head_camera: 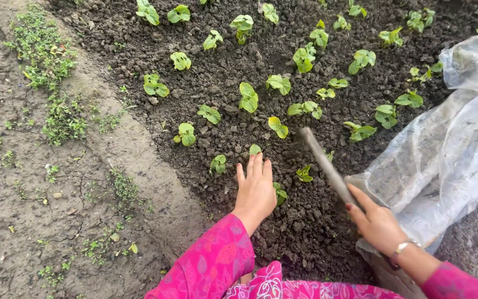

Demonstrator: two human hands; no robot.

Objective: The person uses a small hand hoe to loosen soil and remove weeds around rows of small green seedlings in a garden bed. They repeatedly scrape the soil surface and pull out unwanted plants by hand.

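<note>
We see the left hand (255,188) stretched forward from a pink patterned sleeve (211,266), palm down, fingers (257,166) straight and close together — flat on the dark soil (217,83) and holding nothing; its fingertips lie just beside one small seedling (255,149), with another (218,163) near its left edge and a third (279,194) touching or nearly touching its right side. The right hand (376,221), wrist bent and wearing a bracelet (404,247), is closed around the lower end of a stick (325,163); the thumb lies along the shaft, the fingers wrap beneath it; the stick slants up and left, its blurred tip over the soil among the seedlings — whether the tip touches the ground we cannot tell. The hand rests against a sheet of clear plastic (443,144) spread at the right edge of the bed. Rows of young green plants (248,97) fill the bed beyond both hands; a paler, packed path (56,199) with scattered weeds (62,119) borders it on the left.
</note>
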